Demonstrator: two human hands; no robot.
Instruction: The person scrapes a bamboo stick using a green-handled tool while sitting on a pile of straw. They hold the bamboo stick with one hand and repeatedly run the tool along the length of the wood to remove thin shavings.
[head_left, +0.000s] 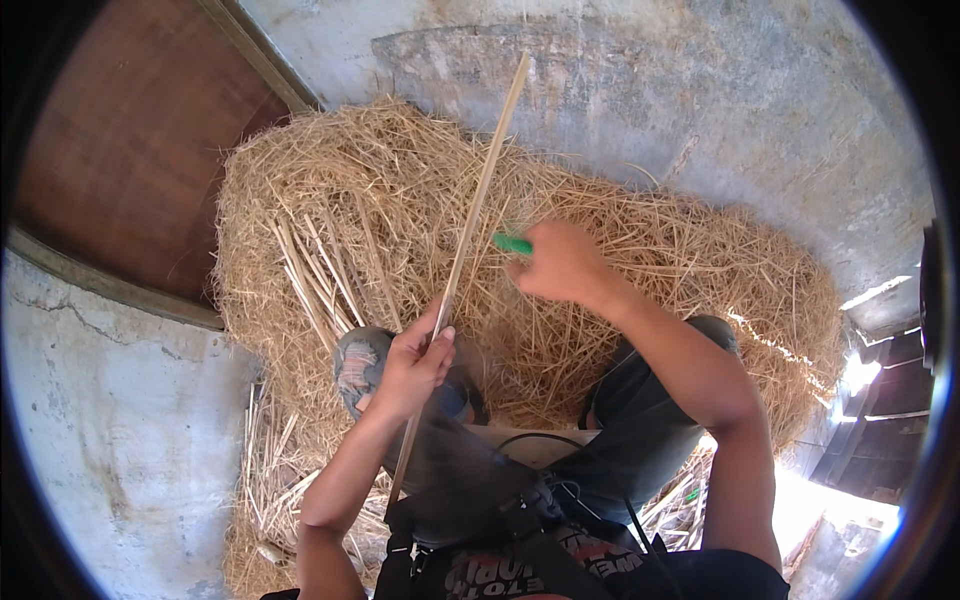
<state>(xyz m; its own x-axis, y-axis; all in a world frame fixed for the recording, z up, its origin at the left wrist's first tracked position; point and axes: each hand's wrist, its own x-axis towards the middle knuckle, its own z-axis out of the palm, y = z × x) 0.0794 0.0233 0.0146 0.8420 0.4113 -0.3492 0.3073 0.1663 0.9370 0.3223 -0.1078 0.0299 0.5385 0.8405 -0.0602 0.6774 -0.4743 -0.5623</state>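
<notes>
A long, thin, pale strip (pixel 484 185), like split bamboo or cane, slants from my lap up toward the wall. My left hand (pixel 412 362) is closed around its lower part, the thumb lying along it. To the right of the strip, my right hand (pixel 560 262) is closed on a green handle (pixel 513 243), whose end points left toward the strip with a small gap between them. What the handle belongs to is too blurred to make out.
A large heap of dry straw (pixel 640 240) lies before me against a grey wall (pixel 720 90). Several loose pale sticks (pixel 318 270) rest on it beside my left knee (pixel 362 365). A brown panel (pixel 130 130) stands at the left. More sticks (pixel 280 500) lie at the lower left.
</notes>
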